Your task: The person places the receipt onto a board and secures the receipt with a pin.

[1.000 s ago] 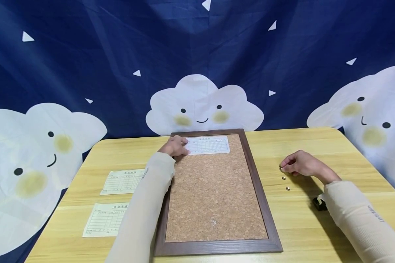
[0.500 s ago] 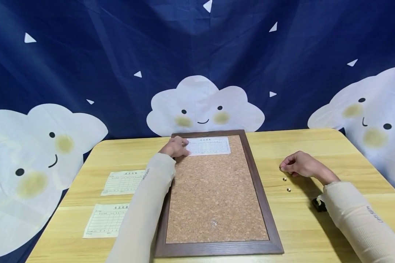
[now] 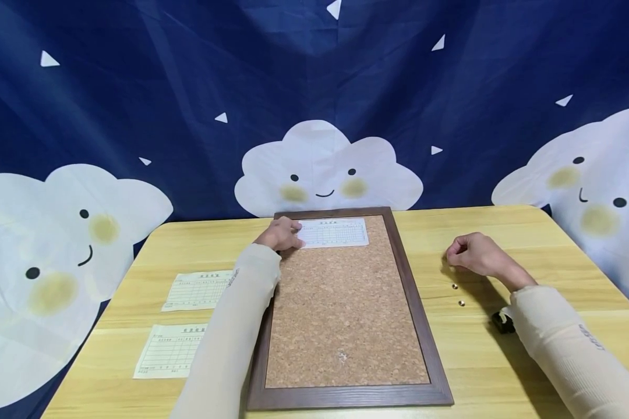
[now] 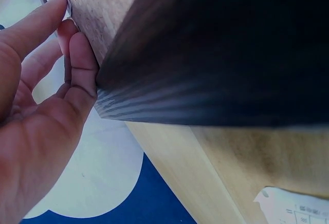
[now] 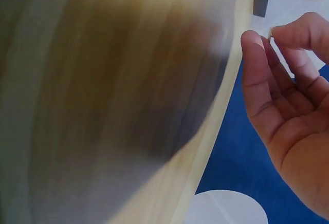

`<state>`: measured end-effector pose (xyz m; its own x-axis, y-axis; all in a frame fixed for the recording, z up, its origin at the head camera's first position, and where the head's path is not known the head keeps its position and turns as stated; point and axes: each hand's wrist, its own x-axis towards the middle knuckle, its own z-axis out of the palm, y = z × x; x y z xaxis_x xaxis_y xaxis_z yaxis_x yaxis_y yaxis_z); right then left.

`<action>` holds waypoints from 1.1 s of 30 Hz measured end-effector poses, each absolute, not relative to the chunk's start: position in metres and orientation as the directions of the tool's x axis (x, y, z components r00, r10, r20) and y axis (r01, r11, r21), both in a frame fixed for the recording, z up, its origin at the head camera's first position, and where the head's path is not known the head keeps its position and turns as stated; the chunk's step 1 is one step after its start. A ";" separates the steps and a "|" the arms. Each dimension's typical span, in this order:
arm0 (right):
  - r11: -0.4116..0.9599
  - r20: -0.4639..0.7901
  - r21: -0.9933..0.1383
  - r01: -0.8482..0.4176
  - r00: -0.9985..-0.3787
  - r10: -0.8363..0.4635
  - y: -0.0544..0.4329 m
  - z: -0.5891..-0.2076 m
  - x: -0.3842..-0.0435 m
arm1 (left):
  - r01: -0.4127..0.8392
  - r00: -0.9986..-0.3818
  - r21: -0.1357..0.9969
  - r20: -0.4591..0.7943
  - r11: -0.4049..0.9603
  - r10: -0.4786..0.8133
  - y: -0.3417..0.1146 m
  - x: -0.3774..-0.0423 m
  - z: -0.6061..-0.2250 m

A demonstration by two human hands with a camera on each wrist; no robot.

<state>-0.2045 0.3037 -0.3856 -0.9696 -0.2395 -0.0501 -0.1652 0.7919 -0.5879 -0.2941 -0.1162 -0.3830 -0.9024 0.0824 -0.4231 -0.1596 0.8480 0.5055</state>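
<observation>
My left hand (image 3: 280, 234) rests at the upper left of a cork board (image 3: 346, 314) with a dark brown frame. Its thumb and a finger press the left end of a white printed form slip (image 3: 333, 233), which lies along the board's top. In the left wrist view, other fingertips (image 4: 82, 47) rest near the frame's edge. To the right of the board, my right hand (image 3: 476, 254) pinches a thumbtack (image 5: 271, 35) between thumb and fingertip, mostly hidden by them. Below that hand, two metal thumbtacks (image 3: 455, 286) lie on the table.
Two pale green printed slips, an upper one (image 3: 196, 290) and a lower one (image 3: 170, 351), lie left of the board, partly behind the left sleeve. A small black object (image 3: 503, 322) shows by the right sleeve. A blue cloud-printed curtain (image 3: 314, 70) hangs behind the wooden table (image 3: 424, 227).
The right hand has taken the farthest of three thumbtacks and risen slightly from where it lay. The left hand stays on the white slip.
</observation>
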 end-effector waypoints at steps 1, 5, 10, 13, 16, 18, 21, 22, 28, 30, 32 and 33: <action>0.790 -0.040 -0.588 -0.170 -0.970 -0.238 0.303 -0.385 -0.205 | -0.161 -0.902 0.506 -0.424 0.847 0.082 -0.116 -0.294 -0.383; 0.780 -0.020 -0.601 -0.176 -0.972 -0.235 0.299 -0.385 -0.207 | -0.162 -0.901 0.506 -0.426 0.847 0.081 -0.116 -0.294 -0.383; 0.760 -0.036 -0.626 -0.172 -0.968 -0.249 0.294 -0.384 -0.208 | -0.156 -0.901 0.499 -0.425 0.852 0.084 -0.117 -0.294 -0.384; 0.752 -0.038 -0.632 -0.187 -0.962 -0.271 0.292 -0.384 -0.208 | -0.157 -0.902 0.504 -0.423 0.850 0.084 -0.117 -0.294 -0.383; 0.749 -0.028 -0.630 -0.207 -0.957 -0.288 0.290 -0.384 -0.209 | -0.151 -0.904 0.507 -0.417 0.849 0.088 -0.117 -0.293 -0.382; 0.740 -0.019 -0.637 -0.218 -0.955 -0.297 0.289 -0.384 -0.210 | -0.151 -0.904 0.512 -0.417 0.846 0.091 -0.117 -0.293 -0.382; 0.715 -0.002 -0.660 -0.230 -0.951 -0.309 0.287 -0.383 -0.211 | -0.147 -0.904 0.512 -0.416 0.846 0.095 -0.117 -0.294 -0.382; 0.709 0.004 -0.667 -0.231 -0.952 -0.306 0.287 -0.383 -0.211 | -0.144 -0.905 0.511 -0.415 0.847 0.097 -0.117 -0.294 -0.382; 0.698 0.046 -0.673 -0.245 -0.955 -0.292 0.284 -0.380 -0.213 | -0.119 -0.910 0.508 -0.399 0.853 0.110 -0.117 -0.294 -0.383; 0.695 0.047 -0.673 -0.252 -0.953 -0.300 0.283 -0.380 -0.214 | -0.109 -0.911 0.507 -0.394 0.855 0.118 -0.118 -0.294 -0.383; 0.692 0.044 -0.676 -0.253 -0.951 -0.305 0.283 -0.380 -0.215 | -0.097 -0.911 0.505 -0.392 0.858 0.127 -0.119 -0.293 -0.382; 0.691 0.044 -0.677 -0.254 -0.951 -0.306 0.282 -0.379 -0.216 | -0.094 -0.911 0.505 -0.390 0.858 0.131 -0.119 -0.293 -0.382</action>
